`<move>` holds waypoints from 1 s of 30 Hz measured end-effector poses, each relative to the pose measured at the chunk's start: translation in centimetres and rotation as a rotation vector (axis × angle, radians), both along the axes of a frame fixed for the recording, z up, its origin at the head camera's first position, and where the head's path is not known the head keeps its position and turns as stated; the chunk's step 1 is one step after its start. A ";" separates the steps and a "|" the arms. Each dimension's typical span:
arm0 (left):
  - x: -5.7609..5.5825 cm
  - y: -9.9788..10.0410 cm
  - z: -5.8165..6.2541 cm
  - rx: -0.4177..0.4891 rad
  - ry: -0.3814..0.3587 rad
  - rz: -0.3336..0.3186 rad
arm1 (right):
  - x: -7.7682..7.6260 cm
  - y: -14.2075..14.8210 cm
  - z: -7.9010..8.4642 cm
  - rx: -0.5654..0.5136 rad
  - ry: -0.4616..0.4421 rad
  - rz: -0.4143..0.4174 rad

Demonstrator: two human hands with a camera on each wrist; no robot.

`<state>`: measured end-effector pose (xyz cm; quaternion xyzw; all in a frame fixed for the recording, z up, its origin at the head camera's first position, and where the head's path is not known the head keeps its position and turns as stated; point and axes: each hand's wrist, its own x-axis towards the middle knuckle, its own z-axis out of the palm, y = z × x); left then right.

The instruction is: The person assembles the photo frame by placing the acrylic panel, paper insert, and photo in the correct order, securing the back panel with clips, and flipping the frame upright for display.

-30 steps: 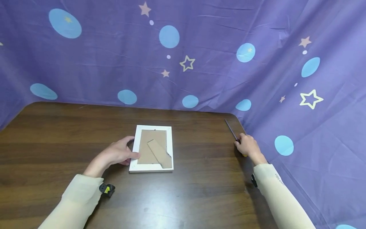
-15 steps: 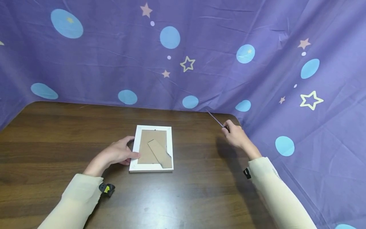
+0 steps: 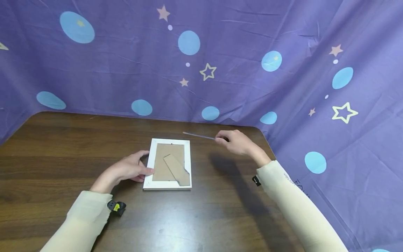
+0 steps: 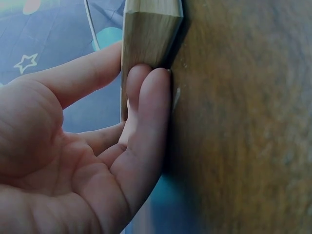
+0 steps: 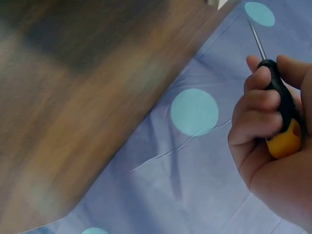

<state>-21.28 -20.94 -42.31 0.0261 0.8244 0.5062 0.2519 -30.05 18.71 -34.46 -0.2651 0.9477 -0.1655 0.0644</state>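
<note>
A white picture frame (image 3: 187, 157) lies face down on the table, its brown backing (image 3: 160, 166) and slanted easel leg (image 3: 177, 169) facing up. At its left edge, my left hand (image 3: 129, 168) holds it, thumb on the white border and fingers against the side. The left wrist view shows those fingers (image 4: 153, 107) at the frame's pale wooden edge (image 4: 148, 36). To the right, raised over the table, my right hand (image 3: 237, 141) grips a screwdriver (image 5: 282, 97) by its black and yellow handle. Its thin shaft (image 3: 199, 135) points left, past the frame's upper right corner.
The brown wooden table (image 3: 201, 217) has rounded far corners. A purple curtain (image 3: 141, 52) with stars and blue dots hangs right behind it and along the right side. Black bands (image 3: 117, 208) sit at both wrists.
My right hand has lifted the screwdriver off the table's right side and carried it left toward the frame, its shaft turning to point left. My left hand and the frame have stayed in place.
</note>
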 end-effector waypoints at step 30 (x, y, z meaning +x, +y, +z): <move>-0.2 -0.4 -0.2 0.019 -0.008 -0.024 | -1.6 -4.7 2.3 0.203 0.002 0.236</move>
